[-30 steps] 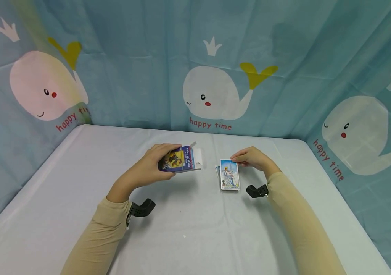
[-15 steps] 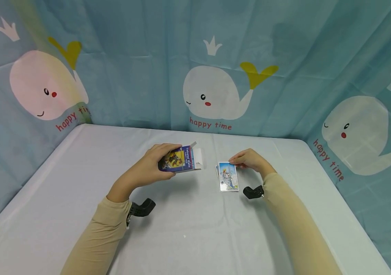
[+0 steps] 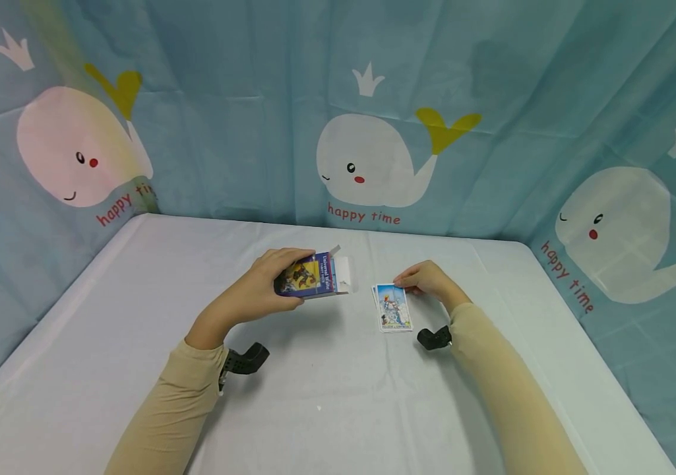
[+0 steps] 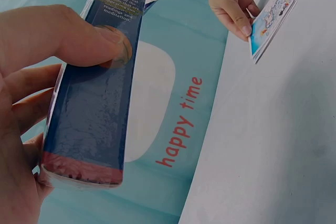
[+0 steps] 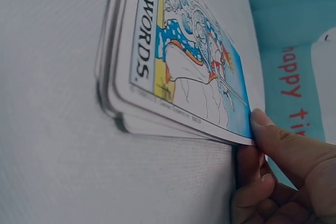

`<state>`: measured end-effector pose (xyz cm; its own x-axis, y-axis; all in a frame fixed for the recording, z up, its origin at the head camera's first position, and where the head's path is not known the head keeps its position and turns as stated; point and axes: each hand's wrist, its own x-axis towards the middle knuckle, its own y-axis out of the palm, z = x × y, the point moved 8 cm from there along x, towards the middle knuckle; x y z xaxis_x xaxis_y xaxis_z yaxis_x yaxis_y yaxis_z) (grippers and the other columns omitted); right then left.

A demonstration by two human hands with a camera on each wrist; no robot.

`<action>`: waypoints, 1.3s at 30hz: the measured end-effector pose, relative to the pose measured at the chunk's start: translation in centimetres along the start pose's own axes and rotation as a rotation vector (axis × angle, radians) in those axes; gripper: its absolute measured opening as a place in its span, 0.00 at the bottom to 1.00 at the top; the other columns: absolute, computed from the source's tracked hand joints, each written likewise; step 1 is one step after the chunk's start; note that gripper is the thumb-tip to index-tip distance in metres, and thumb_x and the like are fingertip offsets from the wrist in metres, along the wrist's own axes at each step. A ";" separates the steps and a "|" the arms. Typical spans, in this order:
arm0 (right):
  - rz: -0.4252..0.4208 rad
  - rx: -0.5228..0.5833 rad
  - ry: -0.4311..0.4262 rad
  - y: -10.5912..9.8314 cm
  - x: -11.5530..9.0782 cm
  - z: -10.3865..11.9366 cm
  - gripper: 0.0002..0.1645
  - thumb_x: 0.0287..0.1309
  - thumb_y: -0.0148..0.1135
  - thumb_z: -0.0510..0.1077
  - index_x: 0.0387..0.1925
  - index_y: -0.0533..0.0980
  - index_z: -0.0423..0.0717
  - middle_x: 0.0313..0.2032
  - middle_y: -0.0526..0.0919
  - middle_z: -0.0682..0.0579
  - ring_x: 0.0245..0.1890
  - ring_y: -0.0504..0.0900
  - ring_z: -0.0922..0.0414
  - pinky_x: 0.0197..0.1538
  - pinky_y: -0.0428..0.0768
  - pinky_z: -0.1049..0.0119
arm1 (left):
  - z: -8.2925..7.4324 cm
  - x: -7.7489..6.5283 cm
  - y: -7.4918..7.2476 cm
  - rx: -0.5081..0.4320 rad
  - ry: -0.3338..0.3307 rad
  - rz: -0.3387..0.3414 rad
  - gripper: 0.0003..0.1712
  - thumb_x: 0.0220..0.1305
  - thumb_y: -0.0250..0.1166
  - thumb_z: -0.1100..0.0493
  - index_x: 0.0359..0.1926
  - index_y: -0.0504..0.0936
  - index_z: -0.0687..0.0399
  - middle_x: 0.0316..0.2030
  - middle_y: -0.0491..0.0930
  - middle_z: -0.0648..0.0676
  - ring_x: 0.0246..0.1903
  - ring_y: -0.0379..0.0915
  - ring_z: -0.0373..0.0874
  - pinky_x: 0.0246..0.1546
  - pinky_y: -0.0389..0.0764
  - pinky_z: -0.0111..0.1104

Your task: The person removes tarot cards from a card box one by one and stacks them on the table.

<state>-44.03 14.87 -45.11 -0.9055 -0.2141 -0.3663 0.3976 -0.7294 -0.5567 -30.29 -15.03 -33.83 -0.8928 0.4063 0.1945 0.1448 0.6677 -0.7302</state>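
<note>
My left hand (image 3: 257, 285) grips a blue tarot card box (image 3: 304, 274), thumb along its narrow side. The box is held tilted above the table, its open flap (image 3: 342, 272) pointing right. To the right of it, a small stack of cards lies on the white cloth. My right hand (image 3: 429, 280) pinches the far right corner of the top tarot card (image 3: 394, 307), thumb above and fingers beneath. In the right wrist view this card (image 5: 197, 66) reads "of Swords" and lies almost flat over the stack. Another card (image 5: 152, 127) juts out slightly askew beneath it.
A white cloth (image 3: 326, 369) covers the table. Behind and at the sides hangs a blue curtain (image 3: 243, 145) printed with whales. Black wrist cameras, such as the left one (image 3: 246, 360), stick out inward from both cuffs.
My right hand has come slightly toward me and left, lowering the pinched card onto the stack, so their edges nearly line up. The left hand and box have stayed still.
</note>
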 end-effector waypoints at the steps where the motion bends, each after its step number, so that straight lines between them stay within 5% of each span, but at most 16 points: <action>1: -0.002 -0.004 -0.002 0.1 0.0 0.0 0.14 0.60 0.68 0.43 0.43 0.85 0.37 0.23 0.84 0.61 0.24 0.73 0.64 0.31 0.71 0.72 | 0.0 0.0 0.0 0.001 0.001 0.001 0.46 0.54 0.72 0.59 0.73 0.64 0.47 0.70 0.67 0.57 0.64 0.61 0.55 0.61 0.65 0.55; 39: -0.113 -0.054 -0.004 0.1 -0.5 0.2 0.09 0.58 0.70 0.41 0.37 0.85 0.37 0.33 0.85 0.52 0.28 0.76 0.63 0.33 0.78 0.74 | 0.0 -0.1 0.0 0.002 0.006 -0.004 0.46 0.53 0.72 0.59 0.73 0.65 0.45 0.70 0.68 0.56 0.63 0.61 0.54 0.60 0.66 0.54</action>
<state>-43.52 14.72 -44.81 -0.9455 -0.1355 -0.2962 0.3006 -0.7132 -0.6332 -30.22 -15.03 -33.80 -0.8907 0.4076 0.2011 0.1408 0.6682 -0.7306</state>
